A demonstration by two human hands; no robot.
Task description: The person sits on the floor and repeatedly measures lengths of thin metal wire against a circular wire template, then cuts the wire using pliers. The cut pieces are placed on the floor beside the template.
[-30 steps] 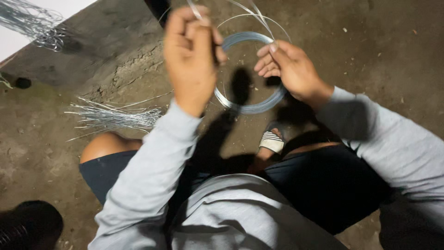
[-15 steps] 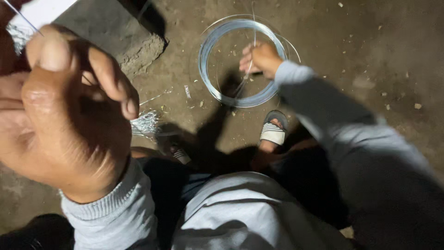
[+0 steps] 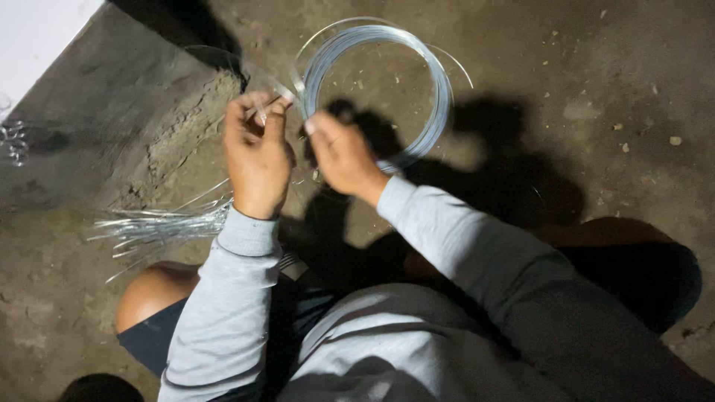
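The bare concrete floor carried everything; no tabletop was in view, and nothing there served as a container: no box, bucket or tray, so nothing was held inside anything. At the upper left a raised concrete slab sat against the floor, with a tangle of wire just showing at the frame's left edge.

The coil of steel wire lay flat on the floor in front of the crouching person, wound in many turns and looking thick, which suggested that most of the wire had not been drawn off. A few loose turns sprang wider than the main ring.

To the left, near the bare knee, lay a bundle of cut wire lengths, straight pieces roughly aligned and fanned at their ends. Judged from that pile, a fair number of pieces had been made, while the bulk of the coil remained.

The right hand was clenched at the near-left edge of the coil, apparently gripping a strand there, though blur hid the exact hold. The left hand was closed in a pinch around a thin wire end leading off the coil, raised just beside the right hand.
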